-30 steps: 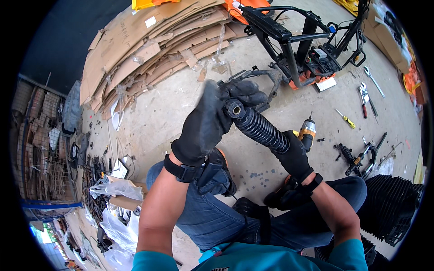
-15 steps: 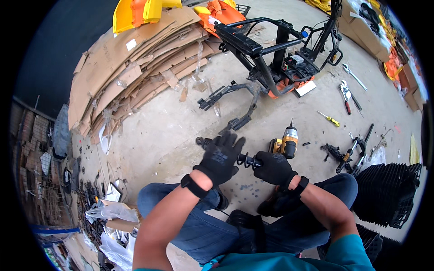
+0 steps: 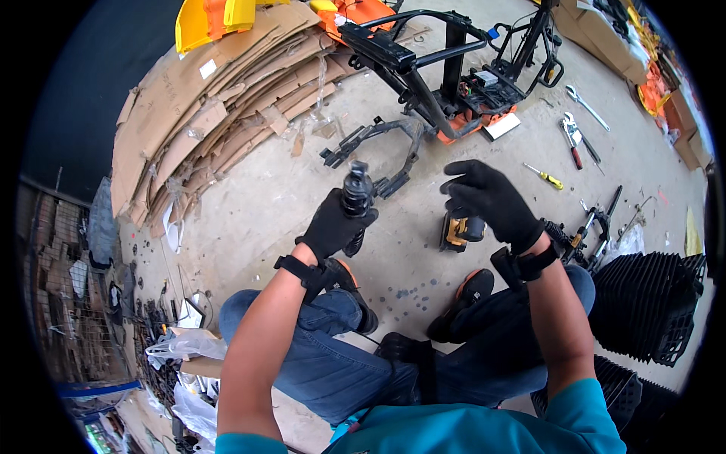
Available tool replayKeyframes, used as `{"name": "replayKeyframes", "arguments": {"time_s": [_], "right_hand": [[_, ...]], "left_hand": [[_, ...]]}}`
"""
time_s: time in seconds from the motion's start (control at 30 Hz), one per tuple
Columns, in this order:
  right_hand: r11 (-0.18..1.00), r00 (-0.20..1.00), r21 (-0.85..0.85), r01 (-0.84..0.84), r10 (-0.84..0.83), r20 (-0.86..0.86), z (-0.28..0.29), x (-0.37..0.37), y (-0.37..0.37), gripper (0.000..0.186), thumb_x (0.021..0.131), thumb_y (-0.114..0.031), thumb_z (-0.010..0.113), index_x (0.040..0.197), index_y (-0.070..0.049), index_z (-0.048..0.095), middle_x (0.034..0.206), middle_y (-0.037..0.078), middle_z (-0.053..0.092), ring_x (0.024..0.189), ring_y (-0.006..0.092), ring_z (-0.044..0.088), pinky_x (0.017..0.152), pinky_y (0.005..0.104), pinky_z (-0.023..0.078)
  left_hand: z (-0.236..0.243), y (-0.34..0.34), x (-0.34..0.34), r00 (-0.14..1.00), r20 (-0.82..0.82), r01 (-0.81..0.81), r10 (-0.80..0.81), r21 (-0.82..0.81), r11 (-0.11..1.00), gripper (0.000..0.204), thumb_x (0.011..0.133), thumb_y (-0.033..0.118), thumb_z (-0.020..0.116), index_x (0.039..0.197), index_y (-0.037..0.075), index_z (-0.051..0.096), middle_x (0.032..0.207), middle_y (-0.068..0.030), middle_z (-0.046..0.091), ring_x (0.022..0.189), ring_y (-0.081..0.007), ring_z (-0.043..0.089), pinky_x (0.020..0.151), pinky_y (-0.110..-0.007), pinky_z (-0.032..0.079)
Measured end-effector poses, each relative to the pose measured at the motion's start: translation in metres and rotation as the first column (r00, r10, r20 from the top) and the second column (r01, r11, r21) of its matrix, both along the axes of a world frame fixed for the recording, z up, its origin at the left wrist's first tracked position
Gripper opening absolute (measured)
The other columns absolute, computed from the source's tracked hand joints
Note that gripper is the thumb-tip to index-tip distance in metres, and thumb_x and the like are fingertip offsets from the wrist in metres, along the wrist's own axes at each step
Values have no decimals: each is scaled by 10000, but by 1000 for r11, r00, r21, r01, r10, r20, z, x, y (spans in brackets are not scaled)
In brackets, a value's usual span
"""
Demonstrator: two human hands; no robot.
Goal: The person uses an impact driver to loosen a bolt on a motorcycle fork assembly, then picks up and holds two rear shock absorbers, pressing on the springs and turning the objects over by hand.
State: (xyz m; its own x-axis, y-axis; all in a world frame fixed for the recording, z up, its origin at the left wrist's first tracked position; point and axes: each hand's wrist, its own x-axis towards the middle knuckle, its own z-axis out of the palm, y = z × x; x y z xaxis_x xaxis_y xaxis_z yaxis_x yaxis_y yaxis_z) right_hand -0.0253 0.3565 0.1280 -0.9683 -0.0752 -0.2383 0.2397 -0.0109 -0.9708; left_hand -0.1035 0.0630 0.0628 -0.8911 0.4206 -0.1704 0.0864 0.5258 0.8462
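My left hand (image 3: pixel 329 227), in a black glove, is wrapped round a black shock absorber (image 3: pixel 358 191) with a coil spring. The shock absorber is held upright off the floor between my knees and a forked black metal bracket (image 3: pixel 414 140). My gloved right hand (image 3: pixel 499 203) is raised to the right, its fingers stretched out and holding nothing. Partly hidden under it, a yellow-and-black cordless power driver (image 3: pixel 455 234) stands on the floor.
A black vehicle frame (image 3: pixel 412 72) stands ahead. A yellow-handled screwdriver (image 3: pixel 546 176), locking pliers (image 3: pixel 570 136) and an adjustable wrench (image 3: pixel 588 108) lie right. Flattened cardboard (image 3: pixel 197 113) is stacked left. Black ribbed crates (image 3: pixel 643 303) sit at lower right.
My right hand has let go of the shock absorber and moved up and right, over the power driver. My left hand has turned the shock absorber from lying sideways to upright.
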Motion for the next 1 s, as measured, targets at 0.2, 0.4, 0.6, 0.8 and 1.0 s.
{"name": "replayKeyframes", "arguments": {"time_s": [0.2,0.4,0.6,0.8,1.0], "right_hand": [[998,1000,64,-7,8,-24,-4,11,8,283,948,-120,621,1195,6,567,974,75,668,834,135,681,737,275,567],[997,995,40,61,-58,-76,10,14,25,294,954,-156,615,1208,-15,575,996,68,669,868,149,681,767,278,569],[985,971,112,134,-108,-214,32,32,55,337,996,-236,567,1273,-44,584,1071,100,680,920,164,674,818,303,571],[899,918,290,329,-232,-321,68,79,119,342,1014,-240,511,1279,-37,584,1044,60,676,902,124,649,835,243,526],[815,871,311,489,-439,-219,30,147,215,309,983,-218,570,1216,-20,611,991,67,677,850,124,636,785,259,517]], "left_hand": [[14,1,-1,988,131,55,-78,173,983,438,809,138,779,1205,32,622,1052,-51,682,945,-141,641,862,-310,519],[-9,-16,-14,973,221,-23,-72,400,916,439,831,88,752,1237,38,593,1088,-32,660,991,-145,625,907,-320,500],[-32,-26,-20,989,131,-123,74,423,898,440,830,92,760,1234,41,590,1067,-29,655,953,-141,626,855,-313,518],[-63,-37,-29,943,282,-274,174,371,887,412,858,133,743,1234,62,591,1041,-22,650,906,-145,637,773,-320,538],[-105,-33,-21,871,425,-405,246,338,850,405,885,163,694,1269,136,572,1005,11,634,923,-130,617,809,-354,523]]}}
